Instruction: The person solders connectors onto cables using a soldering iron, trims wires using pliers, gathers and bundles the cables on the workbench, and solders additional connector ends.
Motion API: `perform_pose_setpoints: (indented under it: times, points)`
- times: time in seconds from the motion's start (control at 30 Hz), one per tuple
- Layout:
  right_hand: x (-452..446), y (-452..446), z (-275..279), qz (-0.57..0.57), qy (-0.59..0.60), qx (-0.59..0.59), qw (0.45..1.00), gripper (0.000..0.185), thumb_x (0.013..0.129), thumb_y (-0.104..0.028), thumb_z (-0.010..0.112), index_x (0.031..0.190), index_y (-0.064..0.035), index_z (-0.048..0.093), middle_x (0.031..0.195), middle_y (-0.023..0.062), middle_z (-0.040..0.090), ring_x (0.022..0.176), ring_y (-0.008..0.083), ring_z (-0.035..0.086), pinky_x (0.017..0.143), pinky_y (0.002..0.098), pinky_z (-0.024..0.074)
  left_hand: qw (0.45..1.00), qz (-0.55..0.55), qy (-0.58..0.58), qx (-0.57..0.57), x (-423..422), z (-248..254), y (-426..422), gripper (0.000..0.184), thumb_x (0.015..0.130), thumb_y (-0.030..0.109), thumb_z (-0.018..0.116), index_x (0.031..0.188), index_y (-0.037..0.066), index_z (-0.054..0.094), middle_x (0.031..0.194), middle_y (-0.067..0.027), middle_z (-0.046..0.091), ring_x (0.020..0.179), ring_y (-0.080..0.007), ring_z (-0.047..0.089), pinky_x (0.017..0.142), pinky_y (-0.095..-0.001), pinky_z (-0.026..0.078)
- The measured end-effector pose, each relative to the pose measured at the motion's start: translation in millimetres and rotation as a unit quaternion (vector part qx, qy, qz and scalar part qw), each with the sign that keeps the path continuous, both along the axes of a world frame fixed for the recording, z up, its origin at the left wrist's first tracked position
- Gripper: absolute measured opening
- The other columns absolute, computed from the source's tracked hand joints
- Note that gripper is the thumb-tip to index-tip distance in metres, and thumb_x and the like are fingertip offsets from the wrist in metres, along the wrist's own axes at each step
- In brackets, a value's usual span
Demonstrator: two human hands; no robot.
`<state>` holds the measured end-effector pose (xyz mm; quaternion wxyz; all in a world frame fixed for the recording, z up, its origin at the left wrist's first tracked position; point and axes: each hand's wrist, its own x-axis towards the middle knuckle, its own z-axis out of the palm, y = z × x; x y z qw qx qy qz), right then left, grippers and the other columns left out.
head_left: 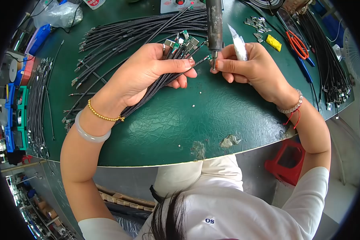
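Note:
A bundle of black braided cables (156, 89) with metal connectors and small green boards at its top end is held in my left hand (158, 68). One cable sticks out to the right from my left thumb, its green-tipped end at the metal tip of an upright soldering tool (215, 28). My right hand (244, 64) is closed around a white wrapped, pointed item (239, 47). Its thumb and forefinger pinch beside the tool's tip; whether something small is between them is hidden.
More black cables (148, 30) lie behind my left hand, others at the far left (40, 104) and far right (332, 64). Loose metal connectors (258, 26), a yellow packet (273, 43) and orange-handled pliers (297, 45) lie at the back right. A red stool (286, 162) stands below the table edge.

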<state>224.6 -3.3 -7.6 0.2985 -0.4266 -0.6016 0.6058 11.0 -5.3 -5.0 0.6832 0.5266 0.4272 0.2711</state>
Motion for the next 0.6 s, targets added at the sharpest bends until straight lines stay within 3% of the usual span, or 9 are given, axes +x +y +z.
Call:
perform_pose_setpoints:
  times: [0.13,0.6]
  points:
    - [0,0,0,-0.001,0.043,-0.026,0.999,0.015,0.080,-0.014,0.060,0.085,0.0000,0.058,0.072,0.0057,0.061,0.053,0.0029,0.048,0.044,0.0138,0.0309,1.000,0.011,0.010,0.000,-1,1,-3,0.019,0.079,0.013,0.061,0.088,-0.002,0.053,0.079,-0.0101,0.060,0.062,-0.0095,0.055,0.056,-0.0197,0.043]
    - [-5,-8,-6,-0.045,0.038,0.110,0.992,0.023,0.077,-0.016,0.064,0.093,-0.0015,0.056,0.081,0.0028,0.062,0.062,0.0012,0.048,0.050,0.0131,0.0357,0.998,0.048,-0.045,-0.005,1,3,-13,0.019,0.077,0.003,0.061,0.089,-0.009,0.053,0.086,-0.0143,0.058,0.080,-0.0214,0.062,0.072,-0.0256,0.052]
